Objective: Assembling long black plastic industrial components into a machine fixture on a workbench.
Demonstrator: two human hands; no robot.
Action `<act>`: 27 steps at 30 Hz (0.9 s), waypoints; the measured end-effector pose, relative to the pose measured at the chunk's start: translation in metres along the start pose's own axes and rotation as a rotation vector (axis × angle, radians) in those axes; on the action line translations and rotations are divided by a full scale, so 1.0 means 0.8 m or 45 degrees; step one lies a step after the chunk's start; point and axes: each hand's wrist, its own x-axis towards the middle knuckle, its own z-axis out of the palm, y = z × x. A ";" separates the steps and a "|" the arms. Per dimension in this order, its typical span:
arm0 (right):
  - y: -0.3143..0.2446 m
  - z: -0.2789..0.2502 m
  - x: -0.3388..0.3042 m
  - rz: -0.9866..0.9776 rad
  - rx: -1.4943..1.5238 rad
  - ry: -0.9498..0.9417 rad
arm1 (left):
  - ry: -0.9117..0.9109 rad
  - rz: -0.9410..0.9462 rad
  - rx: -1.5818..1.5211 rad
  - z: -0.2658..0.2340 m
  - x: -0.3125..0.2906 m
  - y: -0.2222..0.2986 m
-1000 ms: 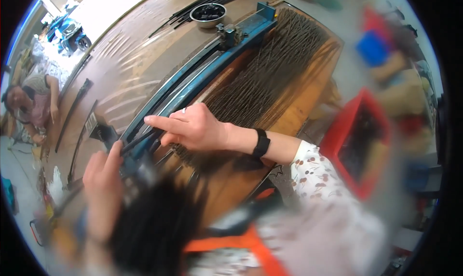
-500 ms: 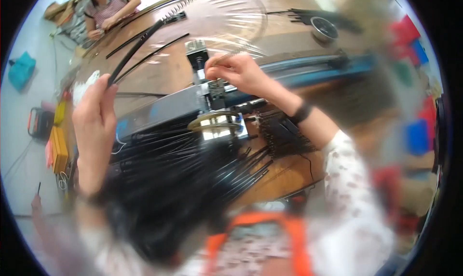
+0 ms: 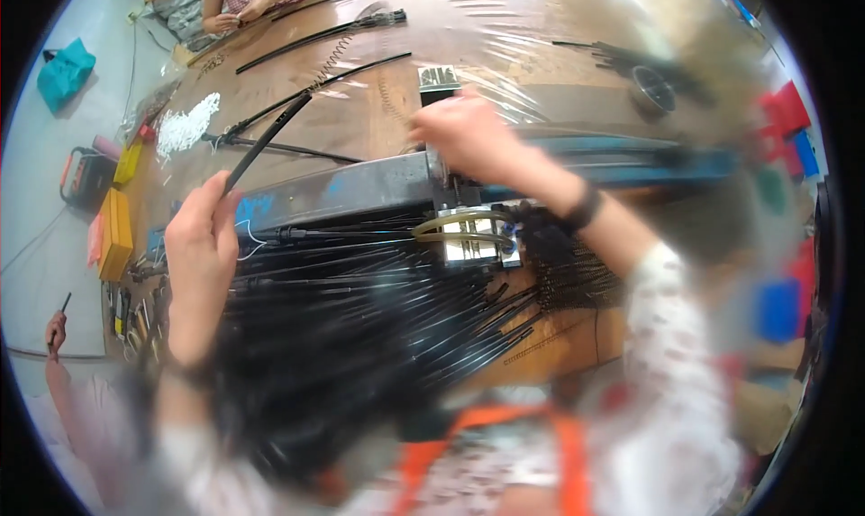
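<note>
My left hand [image 3: 200,259] is closed around a slim black tube [image 3: 268,139], held tilted with its upper end leaning away to the right. Out of that end comes a long thin coil spring [image 3: 333,61], which bends over in a loop and drops, blurred, toward my right hand [image 3: 468,137]. The fingers of my right hand are pinched on the spring's other part, though the grip itself is partly hidden. Just beneath that hand stands a small metal fixture [image 3: 440,82] on a grey beam [image 3: 360,184]. A clamp block with yellowish hoses [image 3: 464,232] sits nearer me.
Many black tubes [image 3: 378,309] lie fanned in front of me, with a heap of dark springs [image 3: 581,277] to their right. White small parts [image 3: 187,127], a yellow box [image 3: 115,235] and a round bowl [image 3: 652,91] are around. Co-workers' hands show at far left and lower left.
The spring's wide arc has shrunk to a much smaller loop. Both hands appear shifted right and slightly lower in the picture, as the whole view has moved too.
</note>
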 end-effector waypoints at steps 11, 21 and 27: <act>0.119 -0.185 -0.251 0.314 -0.691 0.191 | -0.328 0.369 -0.119 0.156 0.056 0.075; 0.174 -0.157 -0.313 0.607 -0.465 0.174 | -0.572 0.130 -0.298 0.206 0.060 0.082; 0.186 -0.147 -0.310 0.512 -0.450 0.235 | -0.324 0.094 -0.441 0.247 0.055 0.082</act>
